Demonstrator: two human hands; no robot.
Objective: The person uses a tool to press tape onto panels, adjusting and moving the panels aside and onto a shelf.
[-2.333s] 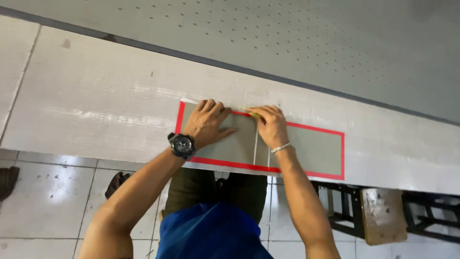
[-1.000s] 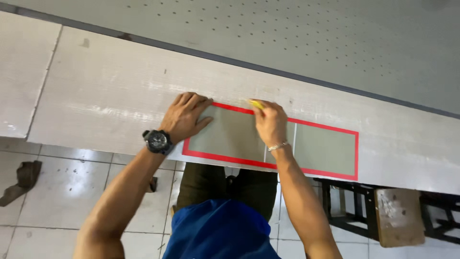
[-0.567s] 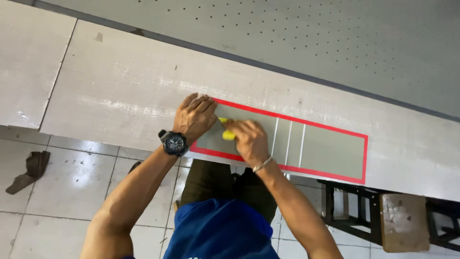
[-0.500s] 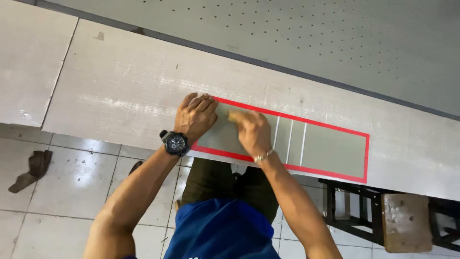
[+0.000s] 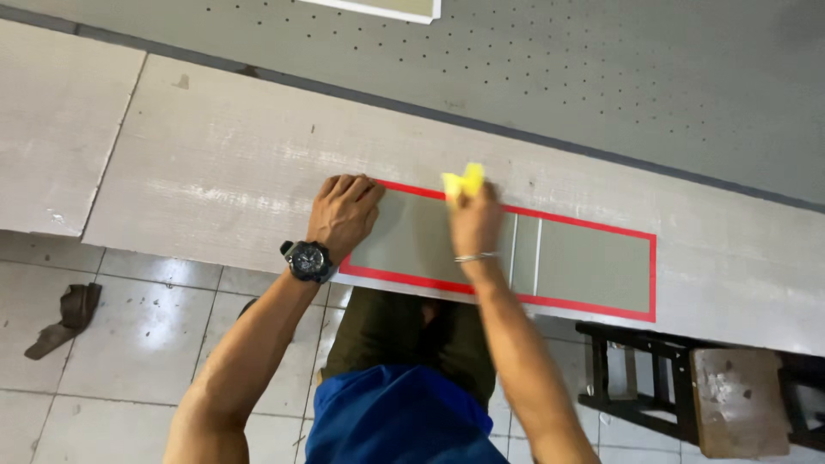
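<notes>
- Head view: a grey-green rectangular panel with a red border (image 5: 430, 245) lies on the pale worn workbench (image 5: 215, 172).
- Left hand (image 5: 344, 215) rests flat, fingers spread, on the panel's left corner.
- Right hand (image 5: 475, 225) grips a yellow cloth (image 5: 462, 182), fingers curled, at the panel's far edge.

- A left hand (image 5: 344, 210) presses flat on the left end of a red-edged grey panel (image 5: 593, 266) lying on a pale workbench (image 5: 215, 172).
- The right hand (image 5: 475, 222) grips a yellow cloth (image 5: 462, 182) at the panel's far edge.

Panel (image 5: 584, 266) on bench (image 5: 215, 172), stool (image 5: 687, 395) below
</notes>
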